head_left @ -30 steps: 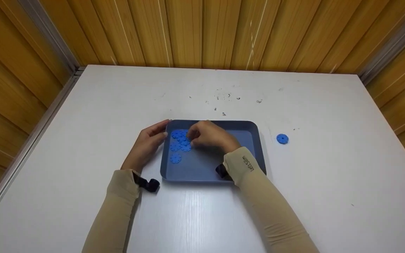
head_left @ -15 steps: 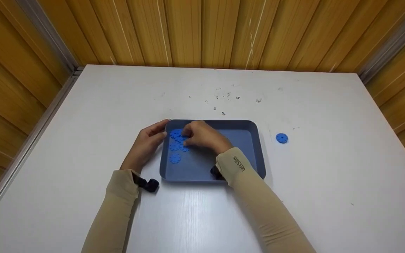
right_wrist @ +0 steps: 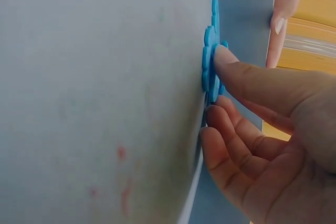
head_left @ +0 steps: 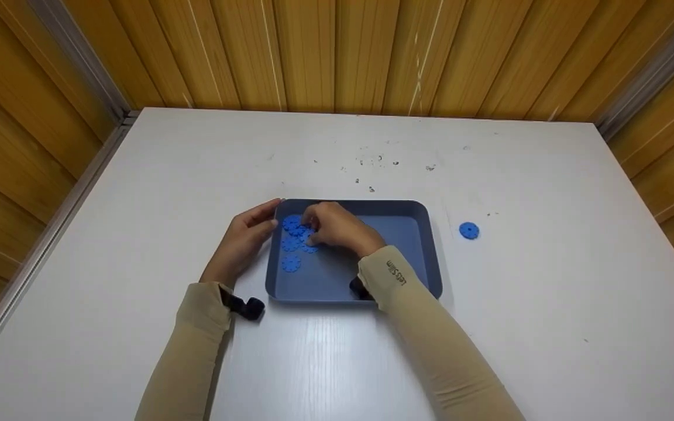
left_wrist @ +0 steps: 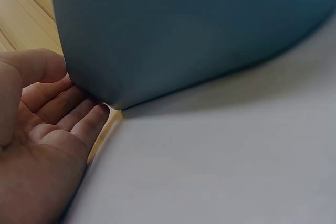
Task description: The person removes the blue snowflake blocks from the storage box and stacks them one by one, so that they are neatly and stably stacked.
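Note:
A blue-grey tray [head_left: 308,287] lies on the white table. Several thin blue notched discs [head_left: 291,244] overlap inside at its back left. Over this cluster my right hand [head_left: 341,227] reaches in; thumb and index finger pinch a blue disc [right_wrist: 208,69] in the right wrist view. Its lower fingers curve beside the cluster, and part of the pinched disc is hidden. Outside the tray's left wall, my left hand [head_left: 244,242] touches the side near the back left corner. Thumb and relaxed fingers meet the outer wall [left_wrist: 157,40] in the left wrist view.
One more blue disc [head_left: 469,230] lies on the table [head_left: 547,292] to the right of the tray. Small dark marks dot the surface behind the tray. Wood-patterned panels [head_left: 366,58] stand along the back and sides.
My right hand has shifted slightly left over the disc cluster and stays there. Some discs under its fingers sit a little differently. The left hand and the tray hold still.

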{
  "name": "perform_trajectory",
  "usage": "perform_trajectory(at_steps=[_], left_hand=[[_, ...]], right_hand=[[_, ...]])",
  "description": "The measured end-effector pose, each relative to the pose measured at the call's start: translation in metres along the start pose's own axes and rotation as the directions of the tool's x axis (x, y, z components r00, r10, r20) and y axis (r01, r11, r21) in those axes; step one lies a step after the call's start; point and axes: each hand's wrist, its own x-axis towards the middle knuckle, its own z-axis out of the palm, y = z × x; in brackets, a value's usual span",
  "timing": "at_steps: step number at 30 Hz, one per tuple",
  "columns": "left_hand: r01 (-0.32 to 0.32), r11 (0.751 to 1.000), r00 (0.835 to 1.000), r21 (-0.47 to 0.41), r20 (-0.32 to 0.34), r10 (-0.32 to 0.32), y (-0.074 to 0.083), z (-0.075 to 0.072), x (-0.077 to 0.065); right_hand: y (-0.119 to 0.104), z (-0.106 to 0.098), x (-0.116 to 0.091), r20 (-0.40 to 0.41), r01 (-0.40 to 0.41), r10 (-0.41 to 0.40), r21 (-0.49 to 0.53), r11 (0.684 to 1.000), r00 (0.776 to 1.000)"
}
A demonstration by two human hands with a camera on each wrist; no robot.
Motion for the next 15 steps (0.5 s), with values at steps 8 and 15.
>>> perform_trajectory(at_steps=[8, 15], left_hand=[[0.001, 1.0, 1.0, 0.024, -0.019, 0.0, 0.0, 0.001, 0.001], [0.016, 0.999, 1.0, 0.051, -0.028, -0.015, -0.001, 0.001, 0.001]], right_hand=[[0.002, -0.006, -0.007, -0.007, 0.002, -0.002, -0.003, 1.0, 1.0], [0.005, -0.01, -0.013, -0.028, 0.035, -0.035, 0.005, 0.999, 0.999]])
